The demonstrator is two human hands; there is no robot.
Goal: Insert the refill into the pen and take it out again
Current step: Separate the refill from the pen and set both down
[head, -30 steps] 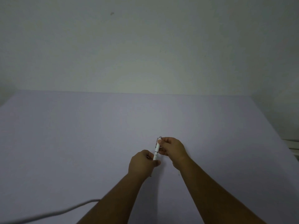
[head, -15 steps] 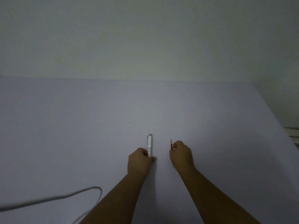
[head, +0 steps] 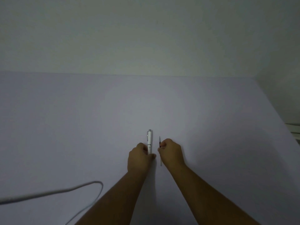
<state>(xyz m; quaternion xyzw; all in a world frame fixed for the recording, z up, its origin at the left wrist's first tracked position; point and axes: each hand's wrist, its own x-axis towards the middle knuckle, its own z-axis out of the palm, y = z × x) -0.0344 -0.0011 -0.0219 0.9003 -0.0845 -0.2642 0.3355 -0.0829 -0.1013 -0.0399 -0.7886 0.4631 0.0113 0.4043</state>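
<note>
A white pen (head: 149,140) with a grey clicker end points away from me; my left hand (head: 139,155) grips its lower part low over the pale table (head: 81,127). Just to its right, my right hand (head: 171,152) pinches a thin refill (head: 159,140). The refill's dark tip sticks up past the fingers and its pale tail shows below the hand. Pen and refill run parallel, a small gap apart. The lower end of the pen is hidden in my left fist.
A white cable (head: 53,191) loops across the table at the lower left, near my left forearm. A plain wall (head: 146,38) rises behind the table's far edge. Something white sits past the table's right edge (head: 294,127).
One second ago both hands held the pen together. They have since separated: the left keeps the pen, the right holds the refill apart from it. The hands now stand slightly closer together than half a second ago.
</note>
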